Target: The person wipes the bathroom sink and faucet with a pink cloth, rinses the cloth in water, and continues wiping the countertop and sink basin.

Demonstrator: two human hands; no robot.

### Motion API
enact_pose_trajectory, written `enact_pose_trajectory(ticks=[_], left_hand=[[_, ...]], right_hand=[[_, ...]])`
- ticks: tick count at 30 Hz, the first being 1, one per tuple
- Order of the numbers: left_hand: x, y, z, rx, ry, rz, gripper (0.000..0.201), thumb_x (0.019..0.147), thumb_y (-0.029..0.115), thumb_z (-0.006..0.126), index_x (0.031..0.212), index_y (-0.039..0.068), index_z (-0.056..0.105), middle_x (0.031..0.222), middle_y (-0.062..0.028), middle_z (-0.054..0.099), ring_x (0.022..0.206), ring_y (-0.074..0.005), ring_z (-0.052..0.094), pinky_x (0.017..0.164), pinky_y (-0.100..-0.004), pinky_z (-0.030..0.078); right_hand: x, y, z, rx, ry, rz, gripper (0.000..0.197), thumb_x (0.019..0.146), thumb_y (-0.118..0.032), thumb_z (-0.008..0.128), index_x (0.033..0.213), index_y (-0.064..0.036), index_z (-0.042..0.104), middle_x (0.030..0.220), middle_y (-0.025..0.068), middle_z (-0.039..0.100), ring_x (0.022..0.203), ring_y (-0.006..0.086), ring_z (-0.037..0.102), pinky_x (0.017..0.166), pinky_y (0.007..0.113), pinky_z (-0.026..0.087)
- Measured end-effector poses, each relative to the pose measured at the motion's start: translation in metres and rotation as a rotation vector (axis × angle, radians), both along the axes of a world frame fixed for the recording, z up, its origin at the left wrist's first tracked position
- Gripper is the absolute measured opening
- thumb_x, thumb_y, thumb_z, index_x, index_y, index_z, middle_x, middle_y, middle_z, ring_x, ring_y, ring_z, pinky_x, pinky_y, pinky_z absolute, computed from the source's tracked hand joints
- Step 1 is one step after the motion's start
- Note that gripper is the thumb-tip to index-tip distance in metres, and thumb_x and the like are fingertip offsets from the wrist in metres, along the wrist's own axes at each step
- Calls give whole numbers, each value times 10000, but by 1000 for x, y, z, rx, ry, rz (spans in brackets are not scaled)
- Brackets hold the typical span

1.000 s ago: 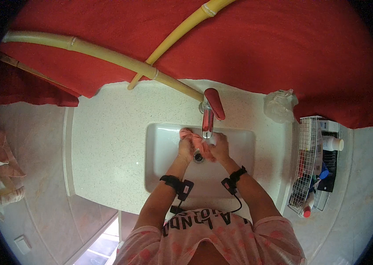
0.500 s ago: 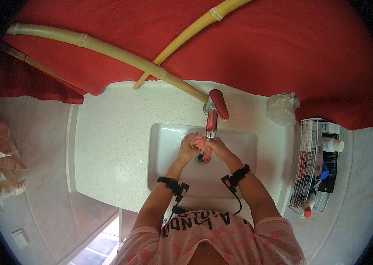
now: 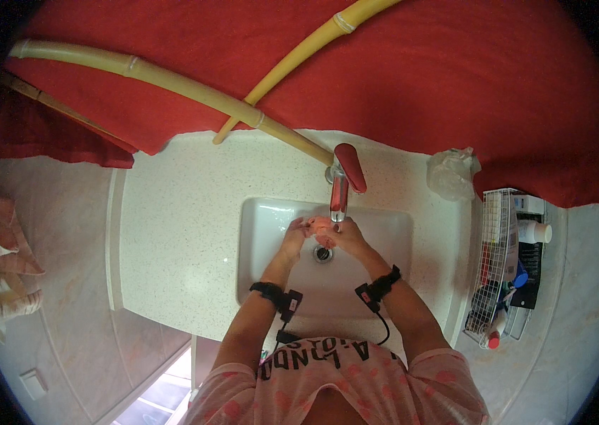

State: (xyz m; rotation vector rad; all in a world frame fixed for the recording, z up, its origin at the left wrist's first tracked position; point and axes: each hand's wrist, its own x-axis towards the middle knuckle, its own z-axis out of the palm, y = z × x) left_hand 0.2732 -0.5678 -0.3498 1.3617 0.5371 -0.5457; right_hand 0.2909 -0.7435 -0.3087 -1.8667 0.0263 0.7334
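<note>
A small coral-pink cloth (image 3: 321, 226) is bunched between my two hands, above the white sink basin (image 3: 391, 280). My left hand (image 3: 294, 239) grips it on the left, fingers curled. My right hand (image 3: 348, 238) grips its right side, just below the spout of the faucet (image 3: 340, 195), which has a red lever on top. The round metal drain (image 3: 323, 253) shows right below the cloth. Whether water runs from the spout I cannot make out.
A speckled pale countertop (image 3: 179, 234) surrounds the basin. Beyond it, bamboo poles (image 3: 172, 83) cross over a red cloth (image 3: 413, 78). A crumpled clear plastic bag (image 3: 452, 175) and a white wire basket (image 3: 495, 244) of bottles are at right. Towels (image 3: 2, 255) hang at left.
The cloth has been gathered into a more compact bunch; its end no longer hangs beside the drain. My left hand has shifted slightly left and down.
</note>
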Motion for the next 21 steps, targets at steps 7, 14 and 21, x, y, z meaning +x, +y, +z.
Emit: enact_pose_trajectory(ticks=[7,14,21], left_hand=[[-5,-6,-27,-853,317,395,428,966,476,398,1193,141,538,1175,-90,564,1089,-281,532,929,-458,445],[-10,-38,-67,-756,191,394,376,959,437,430,1110,113,548,1062,-84,579,998,-259,555,854,-419,470],[-17,-37,-63,-556,-68,164,326,953,392,455,1045,96,557,989,-94,593,932,-243,571,794,-372,490]], right_hand=[[-27,40,-10,232,-187,-52,363,836,-249,691,1075,4,588,956,95,648,843,145,607,747,289,497],[-38,57,-3,-46,-360,-12,294,844,-306,673,839,-15,638,847,136,684,813,278,664,727,350,506],[-9,51,-53,-543,-209,35,362,869,-411,552,1006,-79,596,978,158,630,890,334,618,725,441,499]])
